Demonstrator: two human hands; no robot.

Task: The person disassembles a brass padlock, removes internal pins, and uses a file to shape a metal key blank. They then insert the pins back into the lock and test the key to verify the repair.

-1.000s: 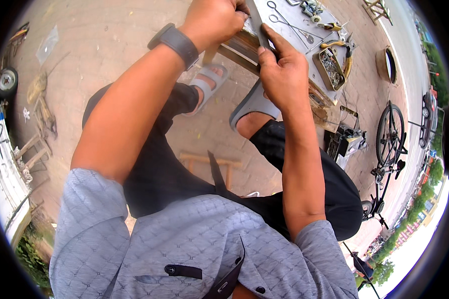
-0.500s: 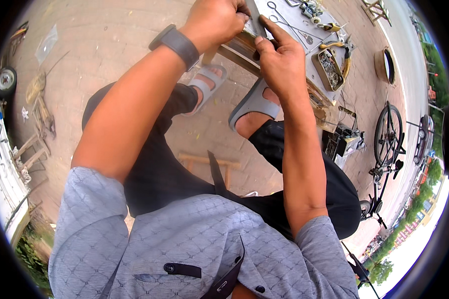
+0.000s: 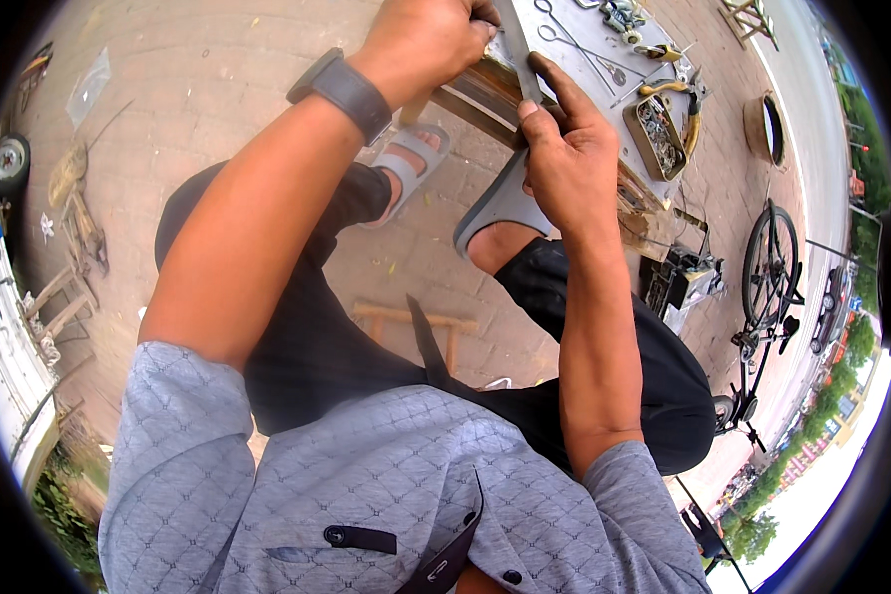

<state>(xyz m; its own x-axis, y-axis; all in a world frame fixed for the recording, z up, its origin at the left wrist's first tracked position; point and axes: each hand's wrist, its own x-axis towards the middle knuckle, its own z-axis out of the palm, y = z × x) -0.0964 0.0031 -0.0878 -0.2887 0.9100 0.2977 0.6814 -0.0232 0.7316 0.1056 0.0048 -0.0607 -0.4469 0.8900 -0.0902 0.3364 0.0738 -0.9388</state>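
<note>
My right hand (image 3: 572,148) grips the near end of a flat grey metal file (image 3: 518,49), its thumb and forefinger laid along the bar. The file slants up over the edge of the workbench (image 3: 569,54) and leaves the picture at the top. Beside it, my left hand (image 3: 428,35) is closed at the bench's corner, fingers curled in; whatever they pinch is hidden. A dark watch (image 3: 341,94) is on my left wrist. On the bench right of the file lie thin rods with ring ends (image 3: 554,35).
A tin (image 3: 655,137) of small metal parts and yellow-handled pliers (image 3: 693,124) sit on the bench's right side. Beneath stands a black machine (image 3: 683,282). My sandalled feet (image 3: 406,163) are near the bench. A bucket (image 3: 762,132) and bicycle (image 3: 770,267) stand farther right.
My right hand has drawn back toward me and slightly right, bringing the file with it. My left hand stays nearly in place at the bench corner.
</note>
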